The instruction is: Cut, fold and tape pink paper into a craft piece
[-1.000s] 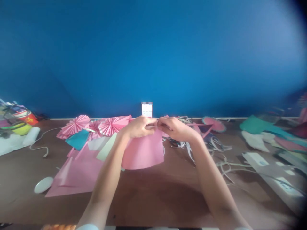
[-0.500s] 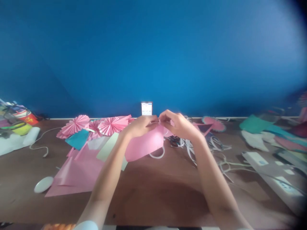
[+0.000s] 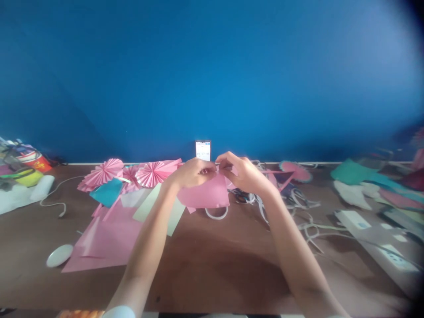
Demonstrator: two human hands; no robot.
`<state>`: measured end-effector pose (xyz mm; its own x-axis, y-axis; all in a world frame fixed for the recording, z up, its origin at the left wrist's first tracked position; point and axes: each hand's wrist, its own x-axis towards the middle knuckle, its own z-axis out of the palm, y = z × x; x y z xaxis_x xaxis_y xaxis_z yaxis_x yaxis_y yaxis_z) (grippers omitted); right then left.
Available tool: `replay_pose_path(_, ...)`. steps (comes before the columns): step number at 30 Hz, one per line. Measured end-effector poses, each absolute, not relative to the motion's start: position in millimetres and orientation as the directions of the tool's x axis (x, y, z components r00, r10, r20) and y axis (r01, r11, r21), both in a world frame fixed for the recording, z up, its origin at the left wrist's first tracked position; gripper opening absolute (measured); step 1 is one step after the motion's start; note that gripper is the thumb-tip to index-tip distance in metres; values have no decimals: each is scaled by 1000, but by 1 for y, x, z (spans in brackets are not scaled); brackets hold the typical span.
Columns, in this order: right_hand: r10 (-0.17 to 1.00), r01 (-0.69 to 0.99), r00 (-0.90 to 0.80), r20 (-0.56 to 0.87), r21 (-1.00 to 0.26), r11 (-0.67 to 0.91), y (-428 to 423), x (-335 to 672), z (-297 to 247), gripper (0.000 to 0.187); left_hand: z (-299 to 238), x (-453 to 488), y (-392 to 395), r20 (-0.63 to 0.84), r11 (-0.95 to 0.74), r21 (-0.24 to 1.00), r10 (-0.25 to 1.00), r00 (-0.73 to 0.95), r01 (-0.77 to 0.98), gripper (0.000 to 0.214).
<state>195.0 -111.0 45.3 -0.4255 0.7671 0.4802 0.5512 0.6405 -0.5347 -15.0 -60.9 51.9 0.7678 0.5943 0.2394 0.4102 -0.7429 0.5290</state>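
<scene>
Both of my hands meet above the brown table, pinching the top edge of a pink paper sheet. My left hand is closed on the sheet's upper left part. My right hand is closed on its upper right part, fingers curled over the edge. The sheet hangs down from my fingers, its lower edge near a white tape ring. Behind my hands a small phone stands against the blue wall.
Pink paper fans and loose pink sheets, a teal piece and pale green strips lie to the left. A white oval object sits near left. White cords and a power strip lie right, with coloured papers beyond.
The pink sheet has got shorter: it hung long a second ago, then curled up, and now shows a shorter flat flap. My hands stayed at the same spot, fingers shifting along the top edge.
</scene>
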Motion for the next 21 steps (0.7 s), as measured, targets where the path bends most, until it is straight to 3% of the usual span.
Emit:
replay_pose_path(8,775,572,-425,468,-525,630,-111,194,47,37,45,-10,-59,337,-807,381,575,745,451,16)
replay_pose_path(14,800,589,-318,508,-555,587,-110,196,49,31,49,-21,-54,180,-674,559,667,723,483,30)
replay_pose_path(21,792,588,-43,609,-626,513,-100,220,50,24,52,-55,-43,71,-550,589,765,640,592,42)
